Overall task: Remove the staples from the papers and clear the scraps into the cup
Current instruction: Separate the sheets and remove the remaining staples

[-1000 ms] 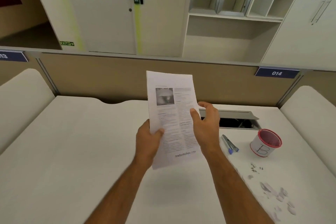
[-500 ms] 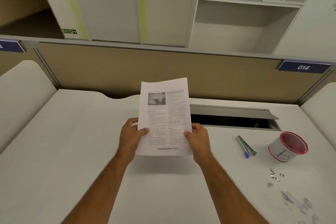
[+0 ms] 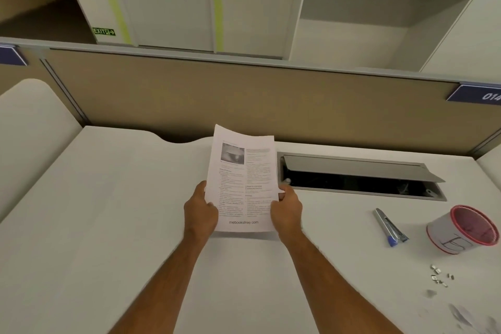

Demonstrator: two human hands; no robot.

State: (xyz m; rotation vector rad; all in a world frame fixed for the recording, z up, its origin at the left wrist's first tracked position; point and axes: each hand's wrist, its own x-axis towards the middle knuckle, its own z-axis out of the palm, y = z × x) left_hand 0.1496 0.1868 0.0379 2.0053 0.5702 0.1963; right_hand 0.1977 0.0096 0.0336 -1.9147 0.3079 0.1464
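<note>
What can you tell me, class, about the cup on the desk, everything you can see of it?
The cup is small, white-walled, with a red rim and a reddish inside. A hand-drawn mark, like a letter, is on its side. It looks like paper. It stands on the white desk at the right, appearing tilted in this wide view, open top showing. Nothing touches it; the stapler-like tool lies to its left, the loose staples nearer the person.

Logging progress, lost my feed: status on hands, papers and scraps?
Left hand and right hand grip white printed papers. Small metal staples loose beside red-rimmed paper cup. Nothing obstructing.
</note>
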